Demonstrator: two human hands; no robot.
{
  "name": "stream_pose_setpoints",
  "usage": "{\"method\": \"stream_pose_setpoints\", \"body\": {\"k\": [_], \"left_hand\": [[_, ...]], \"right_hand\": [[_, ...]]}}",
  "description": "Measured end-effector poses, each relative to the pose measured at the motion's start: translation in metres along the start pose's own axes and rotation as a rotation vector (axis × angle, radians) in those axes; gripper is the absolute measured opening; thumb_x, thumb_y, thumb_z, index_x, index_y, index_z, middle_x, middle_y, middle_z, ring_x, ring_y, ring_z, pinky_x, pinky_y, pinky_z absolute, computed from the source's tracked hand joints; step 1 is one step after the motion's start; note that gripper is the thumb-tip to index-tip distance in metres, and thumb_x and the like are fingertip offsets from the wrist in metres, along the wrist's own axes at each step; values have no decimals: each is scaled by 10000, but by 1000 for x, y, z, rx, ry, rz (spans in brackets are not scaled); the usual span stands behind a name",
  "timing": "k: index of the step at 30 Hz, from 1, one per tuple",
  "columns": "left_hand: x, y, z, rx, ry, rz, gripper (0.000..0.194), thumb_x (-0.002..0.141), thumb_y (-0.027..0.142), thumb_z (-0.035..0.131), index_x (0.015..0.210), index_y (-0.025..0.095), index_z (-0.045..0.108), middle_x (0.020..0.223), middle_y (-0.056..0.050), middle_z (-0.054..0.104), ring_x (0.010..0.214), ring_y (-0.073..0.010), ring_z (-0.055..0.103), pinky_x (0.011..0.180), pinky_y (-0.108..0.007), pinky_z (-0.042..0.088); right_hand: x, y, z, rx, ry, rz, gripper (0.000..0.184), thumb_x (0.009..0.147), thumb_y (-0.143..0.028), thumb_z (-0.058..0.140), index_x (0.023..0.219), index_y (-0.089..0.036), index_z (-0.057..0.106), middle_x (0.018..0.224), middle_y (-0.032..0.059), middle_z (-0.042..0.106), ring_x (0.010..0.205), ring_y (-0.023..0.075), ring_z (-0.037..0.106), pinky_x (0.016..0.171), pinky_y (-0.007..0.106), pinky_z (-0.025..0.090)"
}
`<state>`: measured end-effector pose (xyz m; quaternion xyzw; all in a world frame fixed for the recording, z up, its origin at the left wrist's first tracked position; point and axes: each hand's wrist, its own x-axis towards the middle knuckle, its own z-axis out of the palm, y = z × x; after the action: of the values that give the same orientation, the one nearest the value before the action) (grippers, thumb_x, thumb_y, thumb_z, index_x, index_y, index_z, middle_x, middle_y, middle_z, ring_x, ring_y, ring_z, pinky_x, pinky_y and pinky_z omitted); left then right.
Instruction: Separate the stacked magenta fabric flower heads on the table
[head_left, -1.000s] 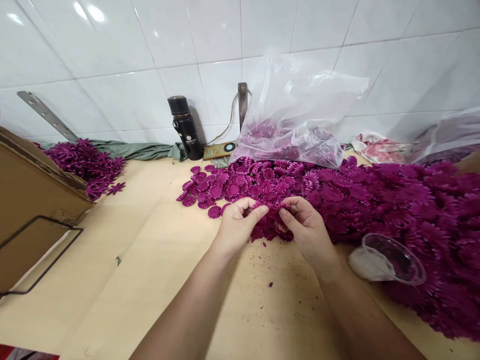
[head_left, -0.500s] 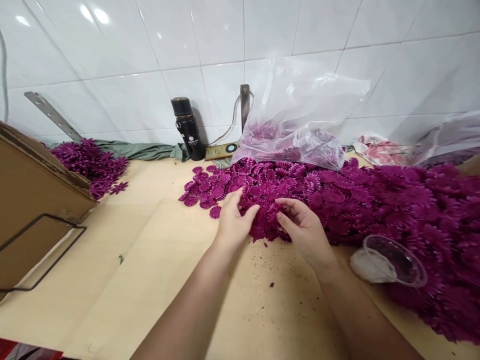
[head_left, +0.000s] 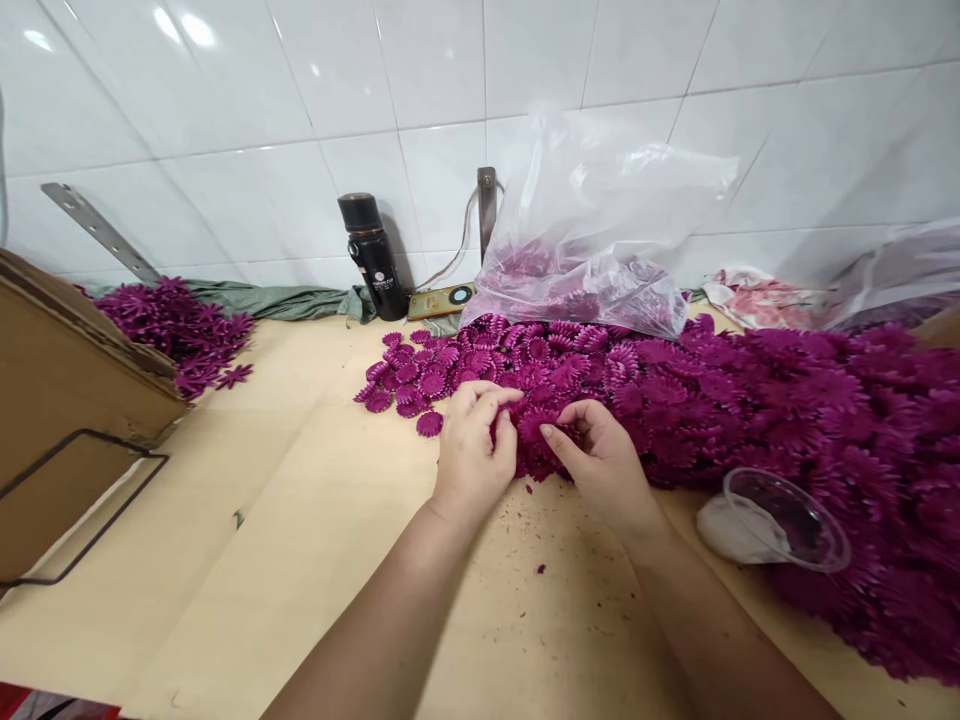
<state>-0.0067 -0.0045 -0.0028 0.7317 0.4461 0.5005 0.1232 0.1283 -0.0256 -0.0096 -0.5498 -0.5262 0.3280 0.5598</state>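
Observation:
A long heap of purple, round flower heads (head_left: 675, 400) with toothed petals lies along the table. At its near edge, my right hand (head_left: 611, 465) pinches a purple flower head (head_left: 541, 430) between thumb and fingers. Close by on the left, my left hand (head_left: 476, 445) has its fingers curled and its thumb bent inward, against the heap. Whatever it grips is hidden among the purple petals. Several single flower heads (head_left: 409, 375) are spread past the left hand.
A clear plastic bag (head_left: 592, 230) rests on the heap by the tiled wall. Nearby stand a black bottle (head_left: 375, 260) and a gold device (head_left: 442, 302). A clear plastic tub (head_left: 817, 535) sits at right, a cardboard box (head_left: 67, 390) at left beside star-shaped purple pieces (head_left: 187, 335).
My left hand's fingers have curled in toward the right hand; before, thumb and forefinger were spread apart. The right hand keeps its pinch and has shifted slightly left.

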Motion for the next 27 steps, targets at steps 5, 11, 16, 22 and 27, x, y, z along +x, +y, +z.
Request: {"method": "stream_pose_setpoints", "body": {"k": [5,11,16,22,27], "left_hand": [[0,10,1,-189,-237,-153,187,779,264,573,936,198,650,905,-49,651,853,-180,602,789,-327,474],[8,9,3,-538,-88,-517,55,712,164,602,659,167,613,649,8,601,615,-109,529,613,-231,433],[12,8,-1,-660,45,-627,121,710,147,598,607,159,537,538,54,498,503,-69,413,521,-195,345],[20,-16,-12,-594,295,-642,46,755,181,566,715,162,551,585,51,518,522,-67,443,536,-191,375],[14,-15,-3,-448,40,-454,304,699,116,609,997,175,623,1041,-66,620,924,-149,591,844,-302,464]], "right_hand": [[1,0,0,115,-33,56,245,651,-344,643,809,-196,530,697,-1,571,622,136,516,563,274,429],[1,-6,-3,177,-169,98,245,652,-332,662,839,-188,594,734,16,629,643,140,553,597,285,466],[-1,-11,-5,144,-251,86,157,662,-301,660,744,-178,607,698,9,617,615,127,542,590,279,471],[-1,-12,-6,153,-342,114,110,670,-263,647,738,-180,624,687,8,624,616,126,559,607,285,480],[1,-8,-7,182,-308,120,193,650,-257,661,829,-185,659,822,27,670,712,142,589,681,301,481]]}}
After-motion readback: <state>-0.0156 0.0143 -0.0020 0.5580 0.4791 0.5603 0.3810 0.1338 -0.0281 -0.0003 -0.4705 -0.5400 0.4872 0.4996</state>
